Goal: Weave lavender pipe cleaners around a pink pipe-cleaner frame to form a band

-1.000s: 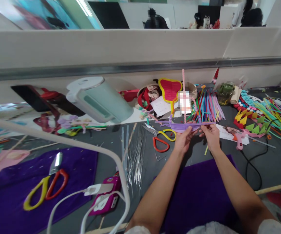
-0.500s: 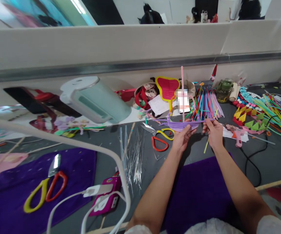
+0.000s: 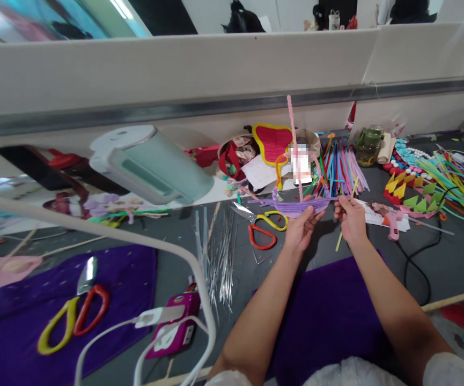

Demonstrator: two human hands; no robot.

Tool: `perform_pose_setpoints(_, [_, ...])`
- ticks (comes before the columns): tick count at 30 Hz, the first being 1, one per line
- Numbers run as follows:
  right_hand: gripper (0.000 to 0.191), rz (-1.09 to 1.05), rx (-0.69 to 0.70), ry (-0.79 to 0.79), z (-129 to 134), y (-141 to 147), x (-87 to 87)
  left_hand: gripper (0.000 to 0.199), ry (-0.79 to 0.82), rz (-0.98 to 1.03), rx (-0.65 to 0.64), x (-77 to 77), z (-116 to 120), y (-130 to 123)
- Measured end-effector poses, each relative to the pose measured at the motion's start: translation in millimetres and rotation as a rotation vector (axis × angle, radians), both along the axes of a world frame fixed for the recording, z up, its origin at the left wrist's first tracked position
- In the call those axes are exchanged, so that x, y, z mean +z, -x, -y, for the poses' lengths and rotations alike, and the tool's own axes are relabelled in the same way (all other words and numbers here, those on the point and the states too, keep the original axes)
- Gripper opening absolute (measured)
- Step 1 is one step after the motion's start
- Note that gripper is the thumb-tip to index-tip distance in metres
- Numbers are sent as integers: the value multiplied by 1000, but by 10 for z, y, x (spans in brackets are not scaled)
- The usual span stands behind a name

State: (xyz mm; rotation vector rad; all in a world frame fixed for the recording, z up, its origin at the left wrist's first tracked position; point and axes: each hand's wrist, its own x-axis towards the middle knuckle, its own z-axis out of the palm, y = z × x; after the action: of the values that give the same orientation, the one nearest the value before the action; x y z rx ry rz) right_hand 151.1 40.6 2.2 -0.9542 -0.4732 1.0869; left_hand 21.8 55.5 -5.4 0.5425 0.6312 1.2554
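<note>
Between my hands is a boat-shaped piece of purple pipe cleaners (image 3: 290, 208), with a tall pink stem (image 3: 291, 120) rising from it. My left hand (image 3: 302, 228) is closed around its lower middle. Loose purple ends stick out to the left. With finger and thumb, my right hand (image 3: 350, 217) pinches the purple strand ends on the right side. Just left of my left hand lie scissors (image 3: 262, 228) with one red and one yellow handle. Behind the piece stand a red and yellow fuzzy shape (image 3: 272, 143) and a blurred-out card or screen (image 3: 302, 166).
Bundled coloured pipe cleaners (image 3: 342, 169) and a green-lidded jar (image 3: 369, 145) stand behind my right hand. A pink glue gun (image 3: 393, 220) with a black cord lies to the right. Silver wires (image 3: 226, 262), a white lamp arm (image 3: 155, 244) and another pair of scissors (image 3: 73, 311) are leftward.
The camera view has shifted slightly, so the background sits a little higher and further left. Both hands keep their hold on the purple piece, and the pink stem leans more to the left.
</note>
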Motion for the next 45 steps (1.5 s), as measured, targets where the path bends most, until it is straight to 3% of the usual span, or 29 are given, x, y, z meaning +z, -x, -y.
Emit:
perform_pose_setpoints(9, [26,-257,178,73,-30,-38,-28,55,-16,-18,-49,19,39,-1])
perform_pose_setpoints(18, [20,-326,558,145,-22,-109,-39,40,-12,-87,-228,4,35,96])
perform_pose_setpoints(22, [21,-296,633,132,23,-141,13,38,-4,-134,-281,5,10,150])
perform_pose_setpoints(27, [27,-52,547,137,26,-184,30,33,-69,-247,-284,9,-8,167])
perform_pose_setpoints(32, [20,148,420,121,-14,-200,-50,33,-85,-302,-207,19,-18,137])
perform_pose_setpoints(40, [23,277,434,-14,-4,-200,-32,37,-123,-340,-113,24,-53,144])
perform_pose_setpoints(45, [42,469,201,-113,0,-148,-33,33,-202,-385,-74,1,-45,115])
